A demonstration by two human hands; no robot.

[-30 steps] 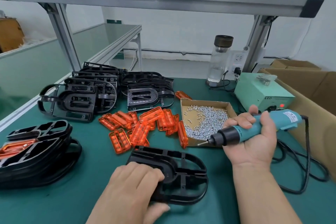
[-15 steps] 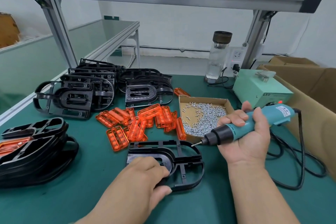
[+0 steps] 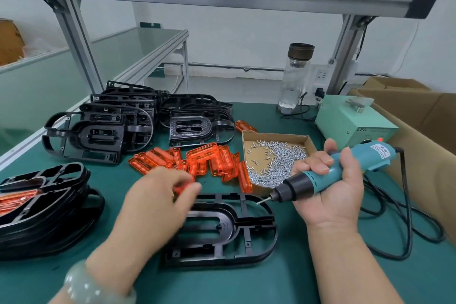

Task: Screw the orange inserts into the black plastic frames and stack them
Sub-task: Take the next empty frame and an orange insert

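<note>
Head view. Vs. 0.5 s ago: left hand (image 3: 158, 195) off the black frame (image 3: 234, 229), now up at near edge of the orange inserts (image 3: 207, 158), just above the frame's far rim. Frame lying flat on the green mat (image 3: 246, 286), front ctr, between both forearms. Right hand (image 3: 330, 195) as before: wrapped tight round the teal screwdriver (image 3: 330, 175), bit pointing left & down, tip over the frame's far right part; touching or not, can't tell.

Hard to read: left hand motion-blurred, fingers slightly apart over one orange piece at pile edge; pinched or only touched, can't tell. Left part of frame hidden under left wrist. Finished stack (image 3: 42, 205) w/ orange showing, cut off at left edge. Pale bracelet (image 3: 84, 286) on left wrist, partly cut at bottom.

Elsewhere: cardboard tray of screws (image 3: 276, 158) right of inserts, a couple of them leaning on its side. Bare frames (image 3: 98, 131) heaped at back left. Green power box (image 3: 355, 126) & glass bottle (image 3: 296, 76) behind the tray. Black cable (image 3: 407, 217) looping on mat at right.
</note>
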